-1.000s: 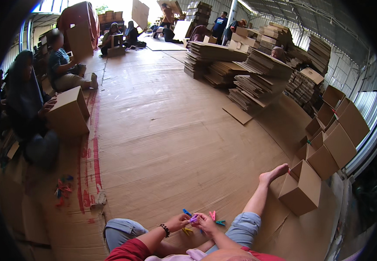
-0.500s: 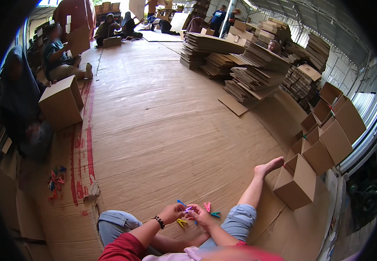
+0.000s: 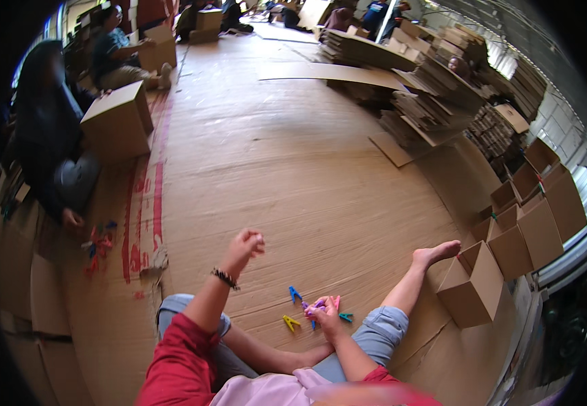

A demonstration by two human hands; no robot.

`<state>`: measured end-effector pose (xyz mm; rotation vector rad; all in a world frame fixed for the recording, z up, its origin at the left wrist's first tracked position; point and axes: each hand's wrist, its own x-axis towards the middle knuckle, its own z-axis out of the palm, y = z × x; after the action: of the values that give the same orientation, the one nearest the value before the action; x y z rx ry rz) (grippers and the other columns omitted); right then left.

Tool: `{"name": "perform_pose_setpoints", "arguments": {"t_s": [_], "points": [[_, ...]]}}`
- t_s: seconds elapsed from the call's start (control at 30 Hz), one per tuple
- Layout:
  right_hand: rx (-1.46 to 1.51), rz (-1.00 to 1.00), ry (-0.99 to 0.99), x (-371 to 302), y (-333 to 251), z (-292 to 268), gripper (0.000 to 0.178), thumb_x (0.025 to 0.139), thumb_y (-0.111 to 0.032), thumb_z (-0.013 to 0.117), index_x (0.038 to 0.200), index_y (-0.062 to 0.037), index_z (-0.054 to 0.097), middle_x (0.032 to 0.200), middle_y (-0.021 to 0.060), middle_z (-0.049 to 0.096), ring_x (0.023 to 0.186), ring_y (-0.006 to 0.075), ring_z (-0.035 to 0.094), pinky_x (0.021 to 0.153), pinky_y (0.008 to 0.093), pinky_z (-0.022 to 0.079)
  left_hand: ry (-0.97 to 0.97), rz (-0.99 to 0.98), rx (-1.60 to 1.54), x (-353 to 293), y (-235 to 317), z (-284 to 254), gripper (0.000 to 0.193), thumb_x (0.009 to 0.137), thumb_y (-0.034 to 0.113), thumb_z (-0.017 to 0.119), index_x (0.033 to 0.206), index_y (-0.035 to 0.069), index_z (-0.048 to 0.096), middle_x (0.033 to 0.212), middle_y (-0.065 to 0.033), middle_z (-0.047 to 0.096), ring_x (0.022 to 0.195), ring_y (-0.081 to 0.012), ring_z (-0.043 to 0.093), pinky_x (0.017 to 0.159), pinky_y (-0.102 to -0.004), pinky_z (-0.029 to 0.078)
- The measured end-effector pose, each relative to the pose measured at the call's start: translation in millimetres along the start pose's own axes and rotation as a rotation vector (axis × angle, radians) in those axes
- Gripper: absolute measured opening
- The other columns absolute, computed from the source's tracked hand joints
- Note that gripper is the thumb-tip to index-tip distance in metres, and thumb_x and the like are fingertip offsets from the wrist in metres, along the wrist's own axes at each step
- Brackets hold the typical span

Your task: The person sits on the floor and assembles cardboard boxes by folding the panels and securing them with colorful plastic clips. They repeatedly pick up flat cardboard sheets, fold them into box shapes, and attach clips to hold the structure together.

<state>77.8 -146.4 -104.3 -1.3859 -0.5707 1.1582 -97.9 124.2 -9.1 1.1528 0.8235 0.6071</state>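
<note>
Raised forward over the cardboard floor (image 3: pixel 205 183), my left hand (image 3: pixel 245 247) has its fingers curled together; what they hold, if anything, I cannot make out. My right hand (image 3: pixel 331 321) is closed around a purple clothespin (image 3: pixel 315 308), low beside my bent leg. Around it on the floor lie a blue clothespin (image 3: pixel 295 294), a yellow clothespin (image 3: pixel 291 323), a green clothespin (image 3: pixel 346 317) and a pink clothespin (image 3: pixel 337 302). Part of another blue one shows just below my right hand.
Several open cardboard boxes (image 3: pixel 471 287) stand in a joined row beyond my right foot. Stacks of flat cardboard (image 3: pixel 436 101) rise at the far right. At left, a person sits by a box (image 3: pixel 117 122), one hand near a pile of clothespins (image 3: pixel 97 247). More people sit farther back.
My left hand has come away from my right hand and moved up and forward. The person at left now reaches toward their clothespins. A long cardboard sheet now juts left from the stacks.
</note>
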Motion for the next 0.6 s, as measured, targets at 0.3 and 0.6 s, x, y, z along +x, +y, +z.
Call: {"name": "perform_pose_setpoints", "arguments": {"t_s": [0.3,0.6], "points": [[-0.584,-0.094,-0.038,-0.3,5.8,13.4,0.025,0.083,-0.011,0.067,0.089,-0.0098,0.042,0.079,-0.0004,0.049,0.067,0.0072,0.044,0.061,0.0239,0.041,0.163,-0.013,-0.275,-4.8,40.8,-32.6,0.025,0.094,0.029,0.052,0.112,0.012,0.056,0.099,-0.0034,0.063,0.087,-0.0146,0.063,0.077,-0.0296,0.049],[-1.139,-0.628,0.013,113.5,-27.8,103.1,0.022,0.085,-0.020,0.067,0.092,-0.0082,0.050,0.090,0.0090,0.055,0.080,0.0271,0.052,0.071,0.0418,0.042,-0.045,-0.050,-0.117,8.7,32.0,-29.2,0.029,0.092,0.032,0.056,0.111,0.010,0.058,0.101,-0.0069,0.065,0.091,-0.0148,0.063,0.080,-0.0298,0.047]]}}
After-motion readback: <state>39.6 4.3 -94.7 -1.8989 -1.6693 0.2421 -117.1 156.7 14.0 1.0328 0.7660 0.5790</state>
